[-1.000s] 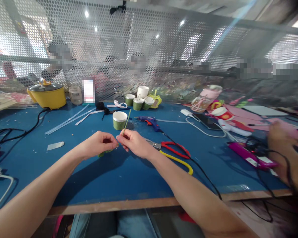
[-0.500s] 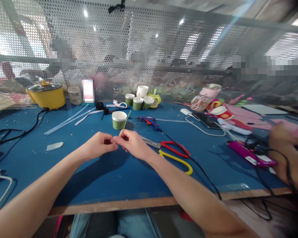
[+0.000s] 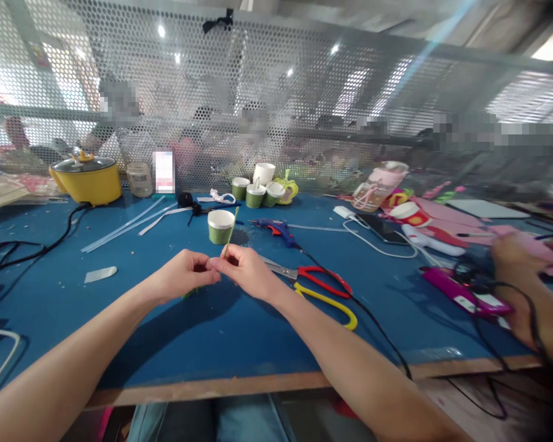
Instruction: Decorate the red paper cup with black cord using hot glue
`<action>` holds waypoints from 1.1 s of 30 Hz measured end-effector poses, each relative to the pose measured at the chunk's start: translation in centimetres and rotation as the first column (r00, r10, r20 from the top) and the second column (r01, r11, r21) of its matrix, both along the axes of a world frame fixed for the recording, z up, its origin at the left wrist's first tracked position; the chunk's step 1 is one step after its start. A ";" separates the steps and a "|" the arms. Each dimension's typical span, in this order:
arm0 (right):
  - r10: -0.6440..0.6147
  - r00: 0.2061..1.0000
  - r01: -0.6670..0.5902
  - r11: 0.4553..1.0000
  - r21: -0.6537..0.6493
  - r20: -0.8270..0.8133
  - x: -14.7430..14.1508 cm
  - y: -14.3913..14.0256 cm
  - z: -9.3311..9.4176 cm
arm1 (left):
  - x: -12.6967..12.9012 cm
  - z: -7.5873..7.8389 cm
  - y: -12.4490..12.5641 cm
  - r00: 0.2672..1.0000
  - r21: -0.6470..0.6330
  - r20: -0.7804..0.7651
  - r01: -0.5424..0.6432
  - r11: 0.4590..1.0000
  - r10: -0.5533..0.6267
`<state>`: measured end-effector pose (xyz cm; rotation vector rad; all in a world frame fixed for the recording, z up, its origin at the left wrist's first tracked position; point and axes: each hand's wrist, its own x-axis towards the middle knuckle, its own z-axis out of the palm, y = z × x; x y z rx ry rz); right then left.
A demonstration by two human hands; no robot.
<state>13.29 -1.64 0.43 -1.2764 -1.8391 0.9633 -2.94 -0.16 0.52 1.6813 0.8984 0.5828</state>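
My right hand [image 3: 245, 270] pinches a thin green strip [image 3: 233, 228], whose free end sticks up above the fingers. Against it, fingertip to fingertip, is my left hand [image 3: 187, 274], closed in a pinch. A bit of green shows under the left fingers, seemingly the same strip; the part between the fingertips is hidden. Just behind my hands stands a small green paper cup [image 3: 221, 232] with a white rim. Scissors [image 3: 306, 273] with one red and one yellow handle lie beside my right wrist. A blue glue gun [image 3: 276, 228] rests beyond them.
At the back, several small green-and-white cups [image 3: 255, 195] stand together. A yellow electric pot [image 3: 86, 183] and a glass jar [image 3: 139, 179] are back left. The glue gun's black cord [image 3: 368, 316] crosses the table. To the right lie a purple power strip [image 3: 463, 291] and another person's arm [image 3: 525, 288].
The green strip's raised end has tipped to a more upright angle. A bit of green now shows below my left hand. My hands have barely moved; the other person's hand has shifted slightly left.
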 end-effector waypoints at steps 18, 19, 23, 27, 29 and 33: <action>0.167 0.979 -0.196 0.933 -0.303 -0.117 -1.5 -0.4 -1.5 | -1.0 1.0 1.7 0.583 -0.343 0.726 -0.152 0.927 0.364; 0.121 0.983 -0.158 0.937 -0.312 -0.135 -1.3 -0.2 -1.5 | -1.4 1.2 2.0 0.560 -0.335 0.733 -0.195 0.922 0.385; -0.044 0.987 -0.009 0.945 -0.326 -0.155 -0.3 0.8 -1.3 | -2.1 1.6 2.7 0.513 -0.296 0.727 -0.365 0.883 0.456; -0.121 0.992 0.124 0.986 -0.111 0.032 0.6 1.5 -1.0 | -1.4 1.1 2.1 0.685 -0.267 0.611 -0.292 0.918 0.396; -0.180 0.981 0.175 0.982 0.073 0.068 1.0 1.5 -0.6 | -0.7 0.6 1.3 0.815 -0.269 0.497 -0.183 0.946 0.299; 0.032 0.980 -0.035 0.999 -0.010 -0.194 1.0 0.9 0.2 | 0.3 -0.1 0.0 0.928 -0.278 0.356 -0.010 0.960 0.113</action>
